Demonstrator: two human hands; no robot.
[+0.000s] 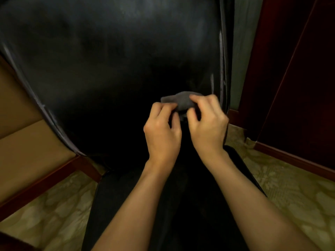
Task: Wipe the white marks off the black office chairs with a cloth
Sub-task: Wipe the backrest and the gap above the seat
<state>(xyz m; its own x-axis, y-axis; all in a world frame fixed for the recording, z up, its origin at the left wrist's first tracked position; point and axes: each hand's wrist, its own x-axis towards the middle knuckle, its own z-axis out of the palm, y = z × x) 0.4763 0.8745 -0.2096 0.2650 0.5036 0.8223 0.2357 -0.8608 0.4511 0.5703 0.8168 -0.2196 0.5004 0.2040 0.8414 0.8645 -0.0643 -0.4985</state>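
The small grey cloth (178, 102) is sitting bunched against the lower right of the black chair back (108, 60), both hands pinching it: left hand (163, 131), right hand (206, 122). So wadded, it is risking skimming past the pale streaks (220, 44) along the right edge, or slipping free.

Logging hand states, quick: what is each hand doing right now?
Left hand: closed, pinching the grey cloth in front of the black chair.
Right hand: closed, pinching the same cloth from the other end.

Dim, soft focus, glare streaks on chair (108, 60) (wide-angle bowing)
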